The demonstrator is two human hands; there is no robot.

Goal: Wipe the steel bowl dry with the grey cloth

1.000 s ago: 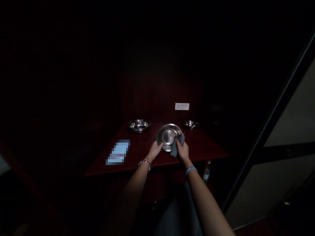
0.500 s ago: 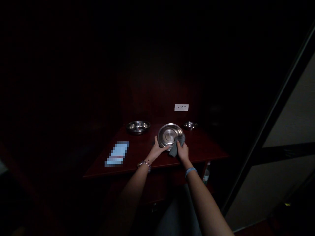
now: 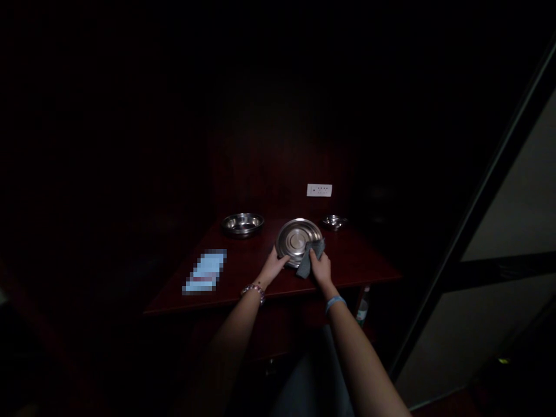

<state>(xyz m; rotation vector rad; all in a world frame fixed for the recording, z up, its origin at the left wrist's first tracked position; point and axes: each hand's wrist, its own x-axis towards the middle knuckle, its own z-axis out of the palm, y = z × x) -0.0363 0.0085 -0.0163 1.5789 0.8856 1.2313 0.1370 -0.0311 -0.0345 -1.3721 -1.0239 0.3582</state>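
Note:
A round, shiny steel bowl (image 3: 297, 238) is held tilted above the dark red table, its inside facing me. My left hand (image 3: 273, 267) grips its lower left rim, thumb over the edge. At the lower right rim, my right hand (image 3: 320, 267) is closed on a grey-green cloth (image 3: 306, 265), which lies against the bowl and hangs down in front of it. The fingers behind the bowl are hidden.
Steel bowls (image 3: 242, 226) stand at the back left of the table (image 3: 243, 272), and a smaller steel bowl (image 3: 334, 222) at the back right. A blurred-out light blue item (image 3: 205, 272) lies at left. A bottle (image 3: 363, 307) stands below the right side. A socket (image 3: 319, 190) is on the wall.
My left thumb has shifted slightly left along the bowl's rim. The bowl and cloth stay in my hands, nearly in place. The whole view has drifted a little.

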